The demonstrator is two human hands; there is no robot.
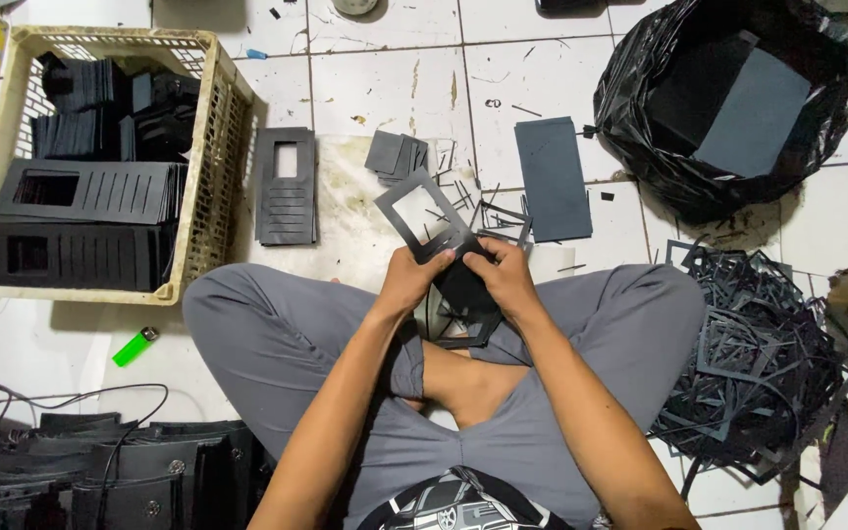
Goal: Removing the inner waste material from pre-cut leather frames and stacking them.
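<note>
My left hand (410,278) and my right hand (504,276) both grip a black die-cut sheet (422,216) held over my crossed legs. The sheet has a rectangular window cut out near its far end and thin strips hanging loose underneath, near my lap. Both hands pinch its near part, thumbs on top. A stack of finished black slotted pieces (286,186) lies on the floor just left of the sheet. A small pile of square black cut-outs (397,155) sits beyond it.
A cream plastic crate (210,69) at the left holds stacks of black pieces. A dark flat sheet (553,178) lies ahead, a black bag (640,69) with more sheets at far right. Scrap frames (758,353) pile at my right. A green lighter (134,346) lies at left.
</note>
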